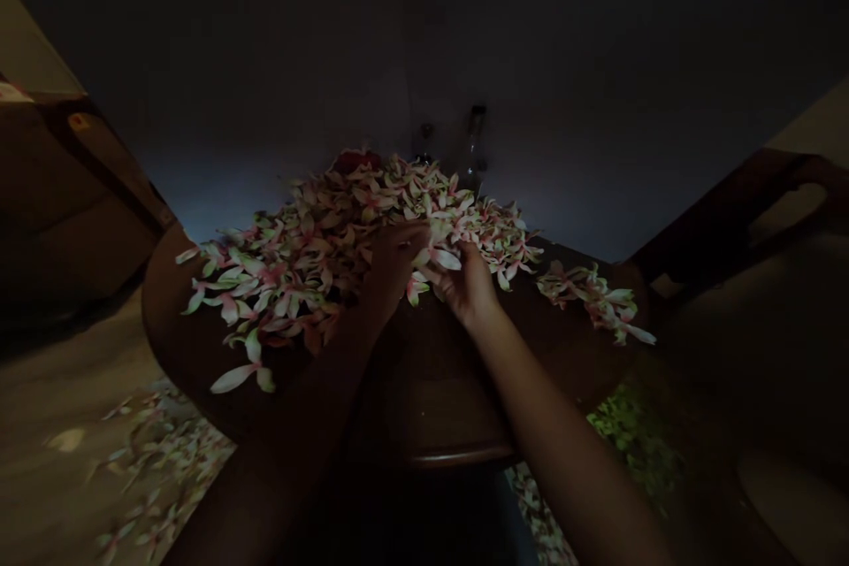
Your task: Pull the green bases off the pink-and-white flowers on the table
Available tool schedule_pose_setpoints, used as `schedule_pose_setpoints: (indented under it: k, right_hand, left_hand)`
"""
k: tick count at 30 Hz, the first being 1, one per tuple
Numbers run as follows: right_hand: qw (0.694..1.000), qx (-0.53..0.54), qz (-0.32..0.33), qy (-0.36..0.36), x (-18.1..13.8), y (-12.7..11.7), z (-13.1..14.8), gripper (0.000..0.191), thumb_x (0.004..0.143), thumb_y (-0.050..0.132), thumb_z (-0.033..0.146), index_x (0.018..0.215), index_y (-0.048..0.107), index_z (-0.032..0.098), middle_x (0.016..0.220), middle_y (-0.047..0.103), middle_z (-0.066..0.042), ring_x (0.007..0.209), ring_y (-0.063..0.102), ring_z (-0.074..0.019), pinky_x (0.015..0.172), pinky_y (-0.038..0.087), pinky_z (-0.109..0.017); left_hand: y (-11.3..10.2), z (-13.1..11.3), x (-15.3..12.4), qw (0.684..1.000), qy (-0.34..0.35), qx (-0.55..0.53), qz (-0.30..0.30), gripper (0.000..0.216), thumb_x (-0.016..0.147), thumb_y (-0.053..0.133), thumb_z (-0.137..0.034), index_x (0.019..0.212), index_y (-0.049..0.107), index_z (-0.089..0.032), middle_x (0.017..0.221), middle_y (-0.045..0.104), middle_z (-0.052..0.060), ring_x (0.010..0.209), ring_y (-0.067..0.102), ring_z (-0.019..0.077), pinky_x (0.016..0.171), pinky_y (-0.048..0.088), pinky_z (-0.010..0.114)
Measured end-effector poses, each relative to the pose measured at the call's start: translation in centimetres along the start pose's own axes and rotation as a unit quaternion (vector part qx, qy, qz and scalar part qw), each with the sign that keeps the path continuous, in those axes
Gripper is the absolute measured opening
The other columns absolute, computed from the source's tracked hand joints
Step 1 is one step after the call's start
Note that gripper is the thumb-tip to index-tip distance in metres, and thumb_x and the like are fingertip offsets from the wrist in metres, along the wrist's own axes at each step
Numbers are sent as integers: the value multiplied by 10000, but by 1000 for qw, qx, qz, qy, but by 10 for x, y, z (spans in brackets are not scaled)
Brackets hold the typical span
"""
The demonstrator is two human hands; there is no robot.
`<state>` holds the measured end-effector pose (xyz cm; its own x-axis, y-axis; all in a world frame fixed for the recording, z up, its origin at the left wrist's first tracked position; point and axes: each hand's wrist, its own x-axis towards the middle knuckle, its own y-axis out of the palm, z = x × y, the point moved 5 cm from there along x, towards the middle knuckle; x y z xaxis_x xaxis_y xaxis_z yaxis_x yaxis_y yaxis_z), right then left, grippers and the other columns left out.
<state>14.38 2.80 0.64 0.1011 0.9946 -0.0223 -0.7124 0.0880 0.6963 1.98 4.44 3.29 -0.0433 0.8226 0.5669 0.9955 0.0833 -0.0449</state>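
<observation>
A heap of pale flowers with pinkish centres and greenish tips covers much of the dark wooden table. At the front edge of that heap, my two hands meet around a white-petalled flower. My left hand is closed at the left side of this flower, its fingers bent and partly in shadow. From the right, my right hand pinches the same flower between thumb and fingers. One loose flower lies just below the hands, and another rests near the table's left front edge.
A smaller cluster of flowers lies on the table's right side. Behind the heap stands a clear bottle against the wall. More flowers are on the floor at left; green pieces are low at right. A dark chair stands at right.
</observation>
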Motion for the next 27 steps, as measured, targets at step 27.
schedule_pose_setpoints:
  k: [27]
  right_hand:
    - [894,-196,-320,-246,-215,-159,87,305,665,702,268,941,595,344,830,560,15,511,485,-89,349,418,-208]
  left_hand:
    - [-8,-22,-5,985,95,137,-42,262,965,460,-356,989,672,-205,1025,686,68,976,616,194,907,452,305]
